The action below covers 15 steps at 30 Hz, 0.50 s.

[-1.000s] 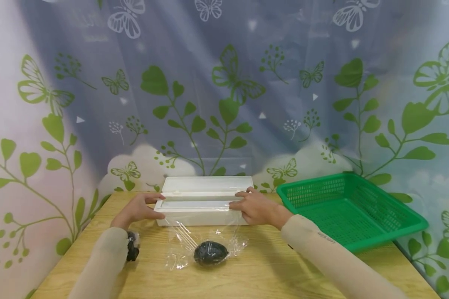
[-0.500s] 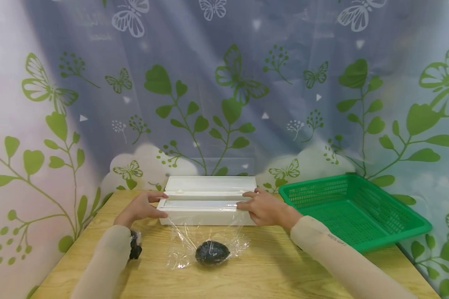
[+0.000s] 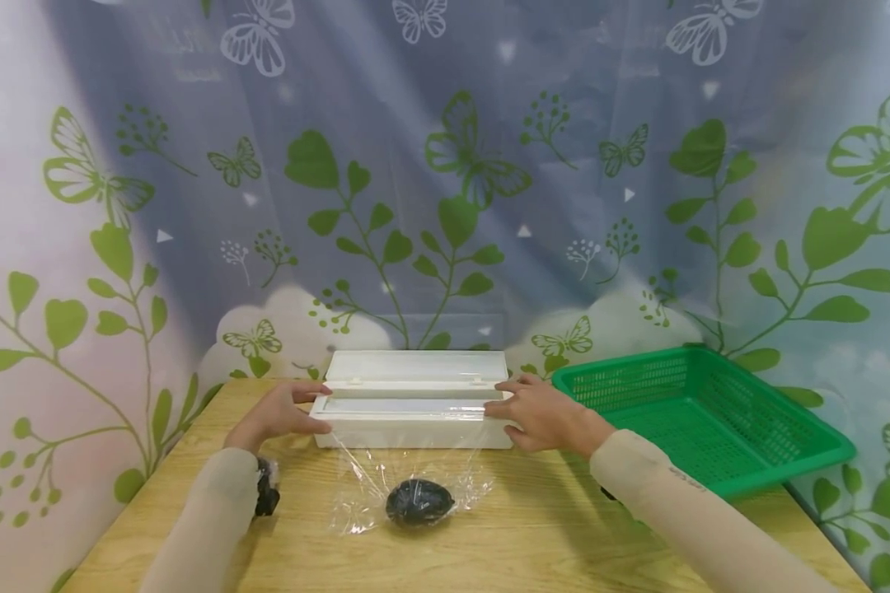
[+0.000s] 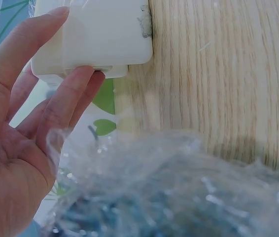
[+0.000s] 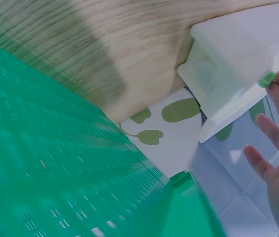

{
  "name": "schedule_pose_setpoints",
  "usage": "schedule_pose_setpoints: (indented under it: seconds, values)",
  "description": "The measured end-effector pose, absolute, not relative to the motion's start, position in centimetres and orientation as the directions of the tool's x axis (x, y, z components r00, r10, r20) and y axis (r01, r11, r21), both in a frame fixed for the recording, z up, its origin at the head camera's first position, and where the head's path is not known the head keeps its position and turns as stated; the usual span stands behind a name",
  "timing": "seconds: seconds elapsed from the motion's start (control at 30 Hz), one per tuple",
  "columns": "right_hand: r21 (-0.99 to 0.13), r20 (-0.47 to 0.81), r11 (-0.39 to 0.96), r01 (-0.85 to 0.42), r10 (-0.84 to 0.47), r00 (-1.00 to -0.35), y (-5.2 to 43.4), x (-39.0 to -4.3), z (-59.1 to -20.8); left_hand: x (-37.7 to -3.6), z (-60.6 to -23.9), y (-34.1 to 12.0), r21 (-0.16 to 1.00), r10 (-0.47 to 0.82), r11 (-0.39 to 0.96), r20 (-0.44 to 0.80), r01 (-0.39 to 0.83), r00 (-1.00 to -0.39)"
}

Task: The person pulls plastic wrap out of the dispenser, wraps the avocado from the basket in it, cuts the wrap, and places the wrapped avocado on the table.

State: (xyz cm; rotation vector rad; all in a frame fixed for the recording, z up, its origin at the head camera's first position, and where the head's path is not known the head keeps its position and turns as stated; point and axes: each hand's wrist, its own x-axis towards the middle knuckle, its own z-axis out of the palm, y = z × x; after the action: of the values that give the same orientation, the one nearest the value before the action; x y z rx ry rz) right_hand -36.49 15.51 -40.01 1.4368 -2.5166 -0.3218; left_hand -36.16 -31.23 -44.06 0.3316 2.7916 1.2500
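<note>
A white cling film dispenser (image 3: 415, 431) lies across the table, its translucent lid (image 3: 415, 365) raised at the back. My left hand (image 3: 278, 414) grips the dispenser's left end, thumb at the front and fingers at the end and back; the left wrist view shows this too. At the right end, my right hand (image 3: 545, 414) has its fingers extended on the top edge. In the right wrist view, a fingertip touches a small green slider (image 5: 266, 79) on that edge. Clear film (image 3: 367, 494) runs from the dispenser's front over a dark avocado (image 3: 419, 502) on the table.
A green perforated basket (image 3: 700, 420) stands at the right, close beside the right forearm. A patterned curtain (image 3: 386, 206) hangs right behind the wooden table (image 3: 489, 560). Crumpled clear plastic (image 4: 179, 192) covers the lower part of the left wrist view.
My right hand has slid to the right along the dispenser's top edge, to its right end. The left hand keeps its hold on the left end. The avocado has stayed in place.
</note>
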Motion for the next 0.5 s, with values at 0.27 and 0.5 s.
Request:
schedule_pose_setpoints:
  seconds: [0.27, 0.5]
  values:
    - [0.269, 0.093, 0.542, -0.796, -0.837, -0.539, 15.28, -36.09, -39.24, -36.10, -44.16, -31.28, 0.767, 0.225, 0.620, 0.031, 0.168, -0.974]
    - [0.285, 0.092, 0.572, -0.769, -0.815, -0.572, 14.89, -35.90, -39.09, -36.02, -44.14, -31.09, 0.776, 0.214, 0.612, 0.023, 0.152, -0.977]
